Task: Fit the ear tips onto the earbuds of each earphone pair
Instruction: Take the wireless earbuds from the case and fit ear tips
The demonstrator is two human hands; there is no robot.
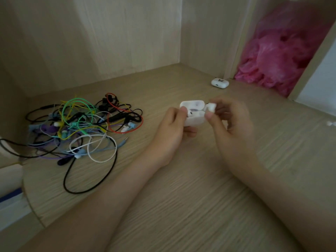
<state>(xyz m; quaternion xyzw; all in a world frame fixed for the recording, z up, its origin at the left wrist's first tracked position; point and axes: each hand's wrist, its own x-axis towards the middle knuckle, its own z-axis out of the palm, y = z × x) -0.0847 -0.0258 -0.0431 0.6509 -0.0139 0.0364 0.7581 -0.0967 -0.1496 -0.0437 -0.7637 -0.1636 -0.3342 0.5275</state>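
so, the open white charging case [195, 120] sat mid-frame, lid flipped up, held just above the wooden desk [181, 188]. the left hand [172, 128] gripped it, fingers curled round the left side and underneath. one white earbud [190, 113] sat in the case. the right hand [231, 124] pinched a second white earbud [211, 106] between thumb and fingertips, just beside the lid's right edge. whether an ear tip was on it was too blurred to tell. no writing was readable on the case.

off to the left, well apart, lay a tangle of wired earphones [81, 124]: black, red, green, yellow, purple, white and blue cables. near the back corner sat a closed white case [220, 82] with a small black mark on top, not legible. beside that was a pink plastic bag [278, 57]. small white bits [331, 123] lay at the right edge, too small to identify.
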